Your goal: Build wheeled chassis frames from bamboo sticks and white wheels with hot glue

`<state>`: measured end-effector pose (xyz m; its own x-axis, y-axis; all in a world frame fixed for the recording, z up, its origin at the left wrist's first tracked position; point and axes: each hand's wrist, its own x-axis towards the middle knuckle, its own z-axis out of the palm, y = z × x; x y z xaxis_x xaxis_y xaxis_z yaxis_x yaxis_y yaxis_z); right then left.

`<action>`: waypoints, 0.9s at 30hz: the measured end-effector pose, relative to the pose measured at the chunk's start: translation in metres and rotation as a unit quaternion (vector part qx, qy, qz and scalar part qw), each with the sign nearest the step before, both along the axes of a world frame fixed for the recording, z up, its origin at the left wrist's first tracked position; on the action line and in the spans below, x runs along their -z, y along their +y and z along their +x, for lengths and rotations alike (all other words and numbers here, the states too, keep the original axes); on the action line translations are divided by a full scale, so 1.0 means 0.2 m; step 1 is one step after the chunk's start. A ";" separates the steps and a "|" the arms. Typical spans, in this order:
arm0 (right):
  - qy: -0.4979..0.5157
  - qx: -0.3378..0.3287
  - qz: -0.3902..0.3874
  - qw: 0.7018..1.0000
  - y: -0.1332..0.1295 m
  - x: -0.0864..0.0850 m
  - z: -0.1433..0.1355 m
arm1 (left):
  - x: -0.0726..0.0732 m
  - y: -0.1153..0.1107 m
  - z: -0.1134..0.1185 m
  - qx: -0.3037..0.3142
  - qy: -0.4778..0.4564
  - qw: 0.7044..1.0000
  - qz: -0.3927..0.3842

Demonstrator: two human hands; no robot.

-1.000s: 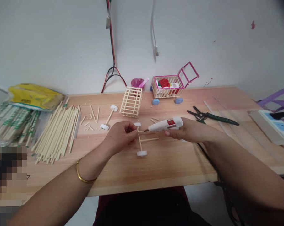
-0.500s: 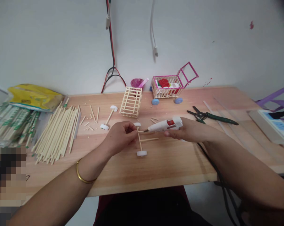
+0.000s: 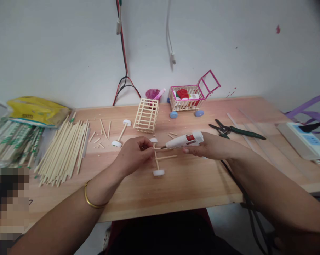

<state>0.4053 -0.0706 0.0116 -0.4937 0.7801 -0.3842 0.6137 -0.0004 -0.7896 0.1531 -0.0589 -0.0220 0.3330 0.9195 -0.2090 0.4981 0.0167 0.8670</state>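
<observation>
My right hand (image 3: 206,147) is wrapped around a white hot glue gun (image 3: 181,140), which points left. Its nozzle sits at a joint where a thin wooden stick meets a wheel axle (image 3: 157,164). That axle is a wooden stick with a white wheel (image 3: 158,173) at its near end and another at the far end. Two short sticks, one of them the lower crosspiece (image 3: 167,157), stretch rightward from it. My left hand (image 3: 136,154) pinches the axle assembly near the far wheel; the fingertips partly hide the grip.
Behind stand a stick basket (image 3: 146,115) and a pink-trimmed model cart (image 3: 186,99) with blue wheels. A second wheeled axle (image 3: 122,132) lies left, near piled sticks (image 3: 63,152) and a yellow packet (image 3: 36,109). Green-handled pruners (image 3: 245,132) and a power strip (image 3: 306,141) lie right.
The whole view has shifted slightly. Both hands, the glue gun and the axle keep nearly the same positions relative to each other.
</observation>
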 end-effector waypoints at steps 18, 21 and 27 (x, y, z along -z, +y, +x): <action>0.028 -0.022 0.015 0.999 0.00 0.00 0.00 | 0.00 0.00 0.00 -0.005 -0.019 1.000 -0.009; 0.022 -0.021 0.020 0.999 0.00 0.00 0.00 | 0.00 0.00 0.00 -0.004 -0.015 1.000 -0.010; 0.015 -0.008 0.011 1.000 0.00 0.01 0.00 | 0.01 0.00 0.00 -0.007 -0.021 1.000 -0.022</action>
